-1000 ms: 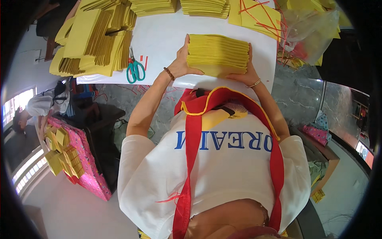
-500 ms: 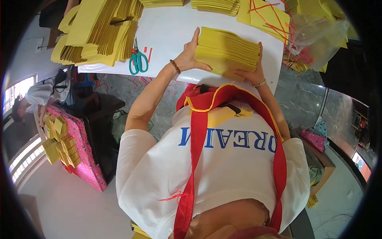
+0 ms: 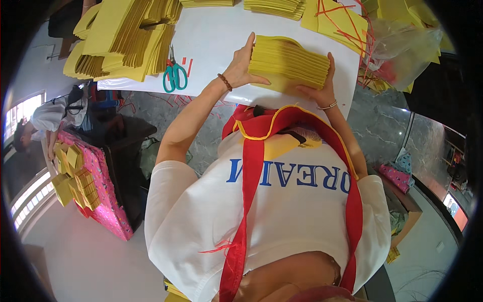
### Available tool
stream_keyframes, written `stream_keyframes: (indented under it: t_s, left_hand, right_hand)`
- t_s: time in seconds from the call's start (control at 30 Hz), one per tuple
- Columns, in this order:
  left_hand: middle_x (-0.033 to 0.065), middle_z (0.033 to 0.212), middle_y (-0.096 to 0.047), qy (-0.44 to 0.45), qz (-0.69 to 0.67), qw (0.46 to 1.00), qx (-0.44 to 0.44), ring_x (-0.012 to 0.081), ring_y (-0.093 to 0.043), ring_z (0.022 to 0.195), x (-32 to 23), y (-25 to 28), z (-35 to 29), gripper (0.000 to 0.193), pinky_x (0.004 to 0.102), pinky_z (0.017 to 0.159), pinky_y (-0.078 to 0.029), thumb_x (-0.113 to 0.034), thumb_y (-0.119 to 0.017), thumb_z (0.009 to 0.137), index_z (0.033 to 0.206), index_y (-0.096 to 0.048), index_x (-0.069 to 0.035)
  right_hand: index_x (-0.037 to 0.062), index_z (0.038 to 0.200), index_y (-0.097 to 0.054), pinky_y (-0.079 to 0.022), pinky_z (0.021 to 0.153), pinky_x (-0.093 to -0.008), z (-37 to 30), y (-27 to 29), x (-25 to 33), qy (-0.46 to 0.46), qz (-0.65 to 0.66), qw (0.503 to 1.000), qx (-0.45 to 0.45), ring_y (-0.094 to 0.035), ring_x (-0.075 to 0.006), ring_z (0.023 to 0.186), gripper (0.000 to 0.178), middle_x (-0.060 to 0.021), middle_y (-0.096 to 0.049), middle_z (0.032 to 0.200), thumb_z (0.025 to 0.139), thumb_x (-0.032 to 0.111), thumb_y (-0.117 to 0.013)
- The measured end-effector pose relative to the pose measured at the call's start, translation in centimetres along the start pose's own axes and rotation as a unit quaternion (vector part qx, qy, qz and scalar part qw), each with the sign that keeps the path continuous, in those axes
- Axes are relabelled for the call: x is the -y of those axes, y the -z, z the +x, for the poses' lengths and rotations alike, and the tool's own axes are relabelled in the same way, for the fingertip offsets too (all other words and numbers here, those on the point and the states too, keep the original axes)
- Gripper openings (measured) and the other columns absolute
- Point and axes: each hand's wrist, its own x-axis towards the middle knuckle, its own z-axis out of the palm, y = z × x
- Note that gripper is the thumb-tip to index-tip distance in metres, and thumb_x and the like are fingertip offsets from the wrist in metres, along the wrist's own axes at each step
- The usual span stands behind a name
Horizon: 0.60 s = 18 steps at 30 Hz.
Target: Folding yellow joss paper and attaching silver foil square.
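Observation:
Between my two hands is a thick stack of folded yellow paper pieces (image 3: 289, 59), its layered edges facing me at the near side of the white table (image 3: 211, 38). My left hand (image 3: 242, 68) presses its left end, thumb along the near side and fingers up the far side. On the right end, my right hand (image 3: 322, 92) grips it the same way, fingers raised along the side. Part of each palm is hidden. Green-handled scissors (image 3: 175, 78) lie to the left of my left hand, beside small red strips (image 3: 187, 64).
Piled yellow paper stacks (image 3: 118, 35) fill the table's left. More stacks (image 3: 274, 6) line its far edge. Red cords (image 3: 347, 34) and a clear plastic bag (image 3: 407, 48) are at the right. Far left, another person (image 3: 50, 118) bends over a pink-covered table (image 3: 103, 186).
Both hands still hold the yellow stack. It has tipped slightly, so its near face shows less and its layered edges show more. My left hand has shifted slightly right.

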Motion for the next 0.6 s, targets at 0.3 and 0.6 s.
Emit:
stream_keyframes:
  t_s: [0.3,0.6]
  left_hand:
    - [0.0150,0.140,-0.027,0.025,-0.570,0.815,-0.104,0.0276,-0.030,0.128,-3.1,-0.4,-0.8,0.110,0.0403,0.105,-0.025,-0.057,-0.066,0.069,0.142,0.005,-0.016]
    - [0.0120,0.137,-0.025,0.038,-0.467,0.867,-0.173,0.0230,-0.028,0.127,-7.0,-2.2,1.2,0.115,0.0375,0.103,-0.028,-0.008,-0.075,0.064,0.140,0.011,-0.012]
  right_hand:
    - [0.0044,0.125,-0.038,-0.048,0.085,-0.0343,0.4,-1.3,0.8,-0.137,0.405,0.901,-0.077,-0.054,-0.0214,0.101,0.057,-0.0095,-0.051,0.115,0.076,0.016,-0.065]
    - [0.0065,0.129,-0.035,-0.040,0.095,-0.0362,0.2,-4.4,-1.0,-0.109,0.431,0.889,-0.108,-0.046,-0.0213,0.114,0.062,-0.0079,-0.045,0.125,0.080,0.033,-0.062]
